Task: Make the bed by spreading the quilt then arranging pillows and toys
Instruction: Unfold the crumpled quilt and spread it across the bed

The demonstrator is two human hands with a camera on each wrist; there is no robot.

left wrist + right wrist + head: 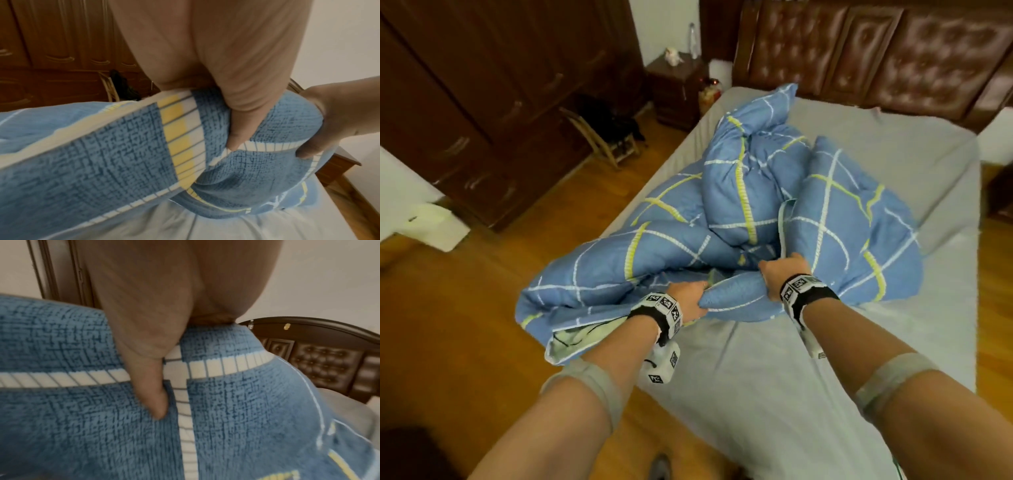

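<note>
A blue quilt [739, 212] crossed with white and yellow-green stripes lay bunched in a heap across the middle of the bed [774, 394], its near-left corner spilling over the mattress edge toward the wooden floor [493, 308]. The person's left hand [690, 299] gripped a rolled fold at the quilt's near edge, thumb and fingers curled round the fabric, as the left wrist view confirmed. The right hand [786, 270] clutched the same fold just beside it, its thumb [152, 395] pressed into the cloth in the right wrist view. Both wrists wore bands bearing black-and-white markers. The grey sheet [893, 164] lay bare around the heap. Behind it stood a tufted brown leather headboard [876, 58]. To the left of the bed's head sat a dark nightstand [676, 89] with a clear bottle [693, 41] on top. A dark wooden wardrobe [482, 85] lined the left wall, and a small wooden chair [606, 140] stood before it.
</note>
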